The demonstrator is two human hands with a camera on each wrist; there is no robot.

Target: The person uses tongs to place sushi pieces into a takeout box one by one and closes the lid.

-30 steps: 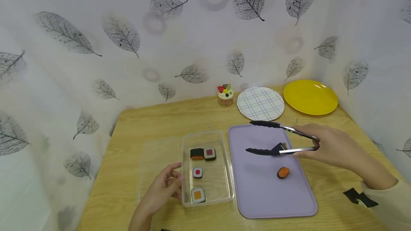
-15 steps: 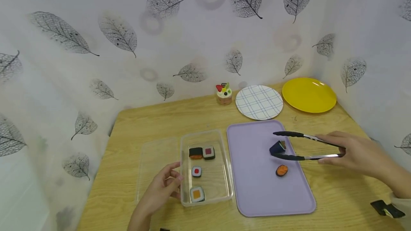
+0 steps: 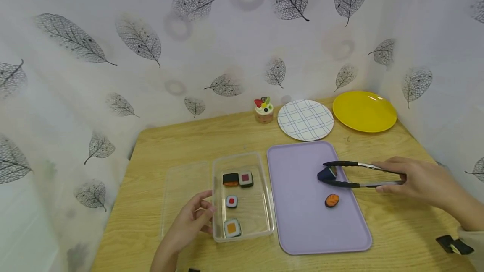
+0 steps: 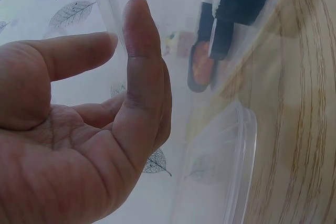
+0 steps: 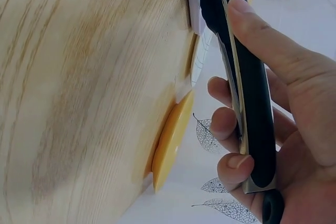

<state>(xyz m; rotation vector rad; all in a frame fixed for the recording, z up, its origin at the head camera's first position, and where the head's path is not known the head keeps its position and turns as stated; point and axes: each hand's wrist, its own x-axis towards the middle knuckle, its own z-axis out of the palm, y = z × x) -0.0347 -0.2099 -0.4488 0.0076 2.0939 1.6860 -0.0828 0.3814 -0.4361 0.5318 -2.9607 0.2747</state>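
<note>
My right hand [image 3: 419, 179] grips metal tongs [image 3: 342, 163] with black tips, thumb on one arm and fingers round the other in the right wrist view. The tong tips stand on either side of a dark blue cone-shaped sushi roll [image 3: 325, 174] lying on the lilac tray [image 3: 302, 221]. Nearer the front on that tray sits an orange-topped sushi [image 3: 331, 200]. My left hand [image 3: 189, 221] touches the left wall of a clear plastic box [image 3: 273, 221], its fingers and thumb outside. Several sushi pieces lie inside, including a square roll with an orange centre [image 3: 232, 228].
A clear lid [image 3: 181, 184] lies left of the box. Along the back stand a toy cupcake [image 3: 264, 114], a white checked plate [image 3: 305, 120] and a yellow plate [image 3: 364, 111]. A leaf-patterned curtain [image 3: 151, 87] hangs behind the wooden table [image 3: 166, 144].
The right hand has moved right and slightly down with the tongs, and their tips have drawn closer together around the dark blue roll. The left hand has kept its place at the box.
</note>
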